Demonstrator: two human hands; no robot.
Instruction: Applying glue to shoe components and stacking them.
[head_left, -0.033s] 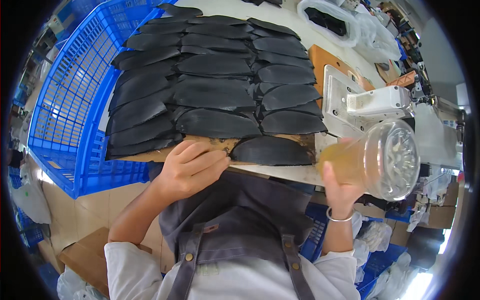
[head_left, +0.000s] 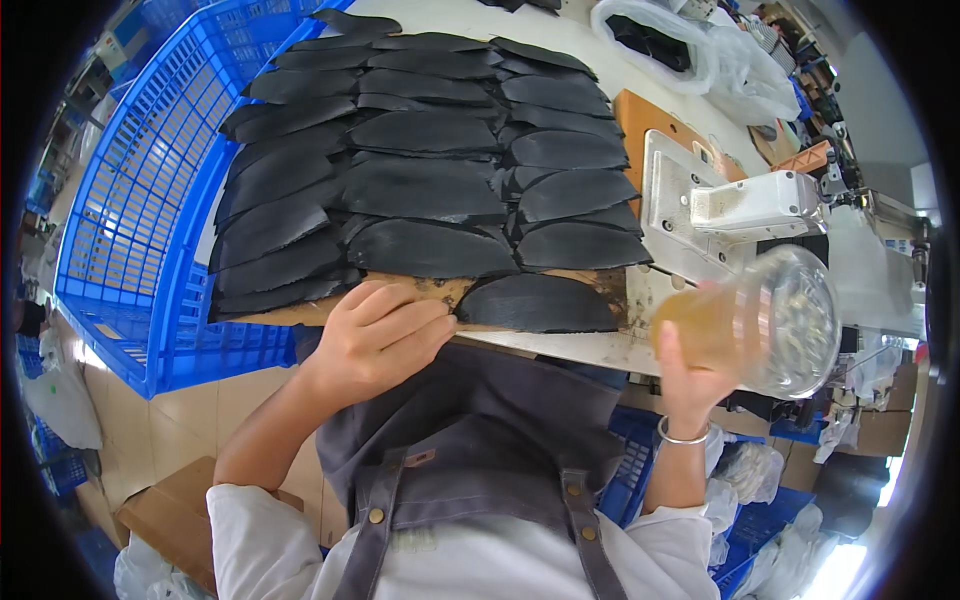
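One left hand (head_left: 375, 338) curls at a probably pliable black piece (head_left: 540, 304), grasp unclear; the right hand (head_left: 690, 387) clasps a jar (head_left: 755, 325), likely slippery, best held round its body.

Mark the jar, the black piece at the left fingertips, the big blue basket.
Jar (head_left: 746, 325), head view: side wall's middle.
Black piece (head_left: 540, 303), head view: its centre.
Blue basket (head_left: 135, 205), head view: latticed left wall.

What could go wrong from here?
The container, blurred in the right hand, might slip or bump the front piece beside it. That piece lies along the front edge of the board, its left tip by the left hand, so a nudge could push it off. The other pieces overlap; a jolt might shift them.
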